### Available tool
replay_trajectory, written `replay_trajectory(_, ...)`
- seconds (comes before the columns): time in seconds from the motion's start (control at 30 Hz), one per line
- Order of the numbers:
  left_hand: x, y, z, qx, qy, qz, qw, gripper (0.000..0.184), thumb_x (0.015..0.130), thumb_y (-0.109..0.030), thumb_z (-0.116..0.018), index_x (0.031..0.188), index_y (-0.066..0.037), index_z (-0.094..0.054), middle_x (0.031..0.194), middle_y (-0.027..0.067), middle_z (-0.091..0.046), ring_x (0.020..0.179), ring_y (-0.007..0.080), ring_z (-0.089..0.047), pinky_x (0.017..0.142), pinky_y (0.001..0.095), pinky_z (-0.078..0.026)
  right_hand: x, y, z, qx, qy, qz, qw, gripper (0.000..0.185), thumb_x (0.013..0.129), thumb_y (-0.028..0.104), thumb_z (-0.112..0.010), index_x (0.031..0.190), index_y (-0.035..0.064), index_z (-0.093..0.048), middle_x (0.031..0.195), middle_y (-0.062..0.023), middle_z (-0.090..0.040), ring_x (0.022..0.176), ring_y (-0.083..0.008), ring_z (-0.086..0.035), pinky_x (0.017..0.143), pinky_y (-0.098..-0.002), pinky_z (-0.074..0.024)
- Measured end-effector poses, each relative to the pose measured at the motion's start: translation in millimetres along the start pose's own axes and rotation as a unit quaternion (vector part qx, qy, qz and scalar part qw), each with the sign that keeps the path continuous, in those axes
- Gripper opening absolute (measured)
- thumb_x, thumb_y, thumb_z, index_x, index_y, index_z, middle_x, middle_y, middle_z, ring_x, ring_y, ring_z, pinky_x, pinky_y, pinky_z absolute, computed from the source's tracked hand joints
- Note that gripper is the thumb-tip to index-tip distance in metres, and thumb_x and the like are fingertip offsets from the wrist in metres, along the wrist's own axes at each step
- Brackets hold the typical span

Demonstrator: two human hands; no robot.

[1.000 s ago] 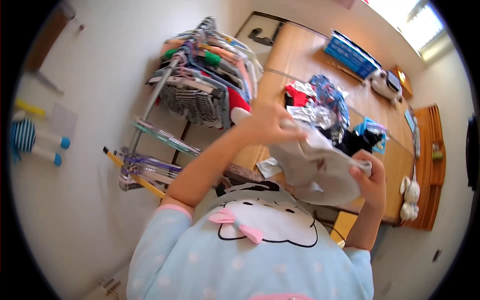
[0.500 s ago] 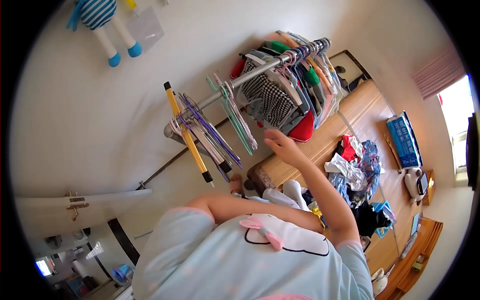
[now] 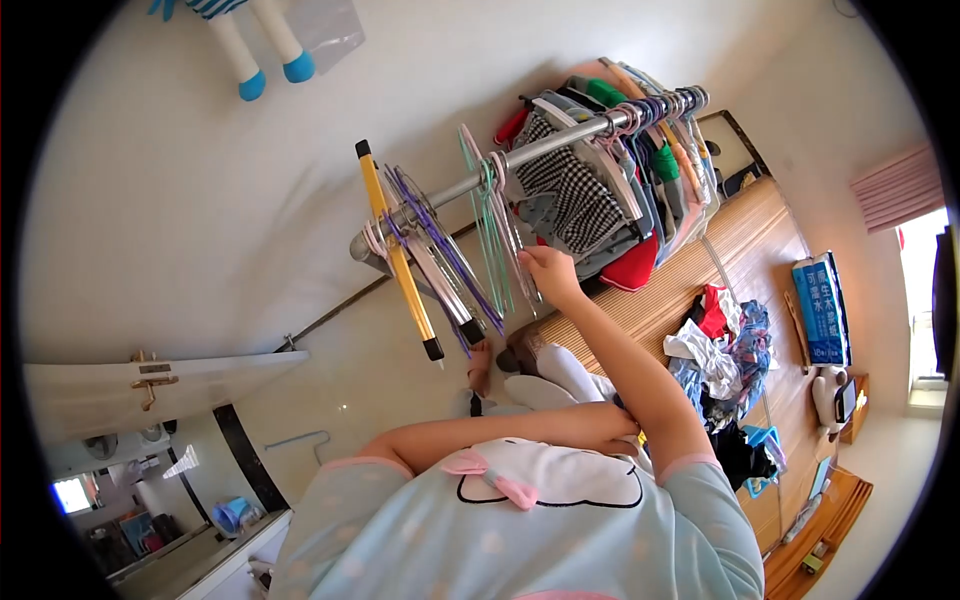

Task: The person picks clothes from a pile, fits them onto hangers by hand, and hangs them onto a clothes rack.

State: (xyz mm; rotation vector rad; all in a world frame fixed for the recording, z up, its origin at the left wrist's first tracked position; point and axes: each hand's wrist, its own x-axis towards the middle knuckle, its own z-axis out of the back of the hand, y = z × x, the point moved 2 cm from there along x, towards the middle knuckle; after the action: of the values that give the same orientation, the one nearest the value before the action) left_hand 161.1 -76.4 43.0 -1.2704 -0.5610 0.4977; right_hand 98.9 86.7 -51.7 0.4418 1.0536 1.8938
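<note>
My right hand (image 3: 549, 272) reaches up to the rail with curled fingers, closed on the lower part of a pale clothes hanger (image 3: 511, 240) that still hangs there. Mint-green hangers (image 3: 490, 215) hang just left of it. My left forearm crosses in front of my chest, and my left hand (image 3: 622, 440) lies partly behind my right forearm. Its fingers are mostly hidden, with a bit of yellow beside them. Farther left on the metal rail (image 3: 465, 185) are purple hangers (image 3: 440, 250) and a yellow hanger with black ends (image 3: 397, 255).
Several garments (image 3: 575, 190) hang at the rail's far end. A wooden bed with a mat (image 3: 690, 270) holds a pile of clothes (image 3: 715, 355), a blue basket (image 3: 763, 450) and a blue package (image 3: 822, 308). A white door (image 3: 80, 390) stands at the left.
My right hand has come up against the pale hanger and closed on it; before, it was apart from the hangers. My left hand has slipped further behind my right arm. The view has shifted.
</note>
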Motion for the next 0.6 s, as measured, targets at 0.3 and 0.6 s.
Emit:
replay_trajectory(0.3, 2, -11, 5, -0.03, 0.005, 0.015, 0.999, 0.032, 0.093, -0.031, -0.058, 0.098, 0.001, -0.058, 0.093, 0.0175, -0.063, 0.087, 0.0345, -0.062, 0.077, 0.0436, -0.048, -5, -28, -4, 0.393, 0.132, -0.166, 0.895, 0.03, 0.094, 0.034, -0.06, 0.091, 0.0045, -0.064, 0.085, 0.0003, -0.063, 0.083, -0.0105, -0.061, 0.074, -0.0262, -0.0501)
replay_trajectory(0.6, -3, -10, 7, -0.016, -0.012, 0.022, 1.0, 0.032, 0.093, -0.032, -0.057, 0.094, 0.0, -0.057, 0.088, 0.0167, -0.063, 0.08, 0.0334, -0.062, 0.072, 0.0422, -0.048, -2, -23, -25, 0.347, 0.171, -0.093, 0.918, 0.04, 0.085, 0.016, -0.069, 0.12, 0.0064, -0.052, 0.089, -0.0006, -0.06, 0.083, -0.0098, -0.059, 0.074, -0.0245, -0.0477)
